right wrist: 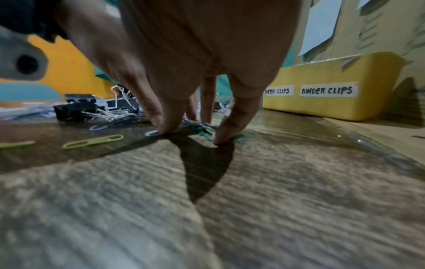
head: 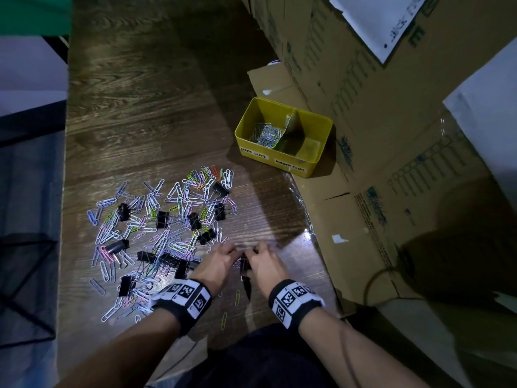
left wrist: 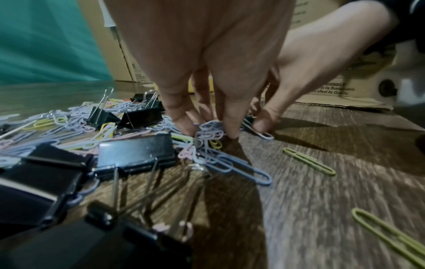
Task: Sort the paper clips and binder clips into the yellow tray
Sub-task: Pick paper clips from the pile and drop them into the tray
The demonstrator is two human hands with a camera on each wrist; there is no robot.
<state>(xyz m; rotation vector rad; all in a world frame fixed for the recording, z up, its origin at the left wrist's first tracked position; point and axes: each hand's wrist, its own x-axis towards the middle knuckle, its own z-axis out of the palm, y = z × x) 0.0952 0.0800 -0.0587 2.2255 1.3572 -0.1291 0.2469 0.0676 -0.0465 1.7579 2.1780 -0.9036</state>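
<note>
Desk (head: pixel 156 107), wood grain, carried everything. Cardboard boxes (head: pixel 363 113) stood right of the yellow tray (head: pixel 282 159), touching it. Yellow tray: two compartments, labelled PAPER CLIPS and BINDER CLIPS; some paper clips in the former. Main pile of paper clips (head: pixel 167 219) and black binder clips (head: pixel 162 219) lay left of and nearer than the tray. Left hand (head: pixel 216 264): fingertips (left wrist: pixel 184 125) pinched a small bunch of paper clips (left wrist: pixel 209 131). Right hand (head: pixel 264 266): fingertips (right wrist: pixel 165 125) pressed clips against desk; cannot tell if gripped.
</note>
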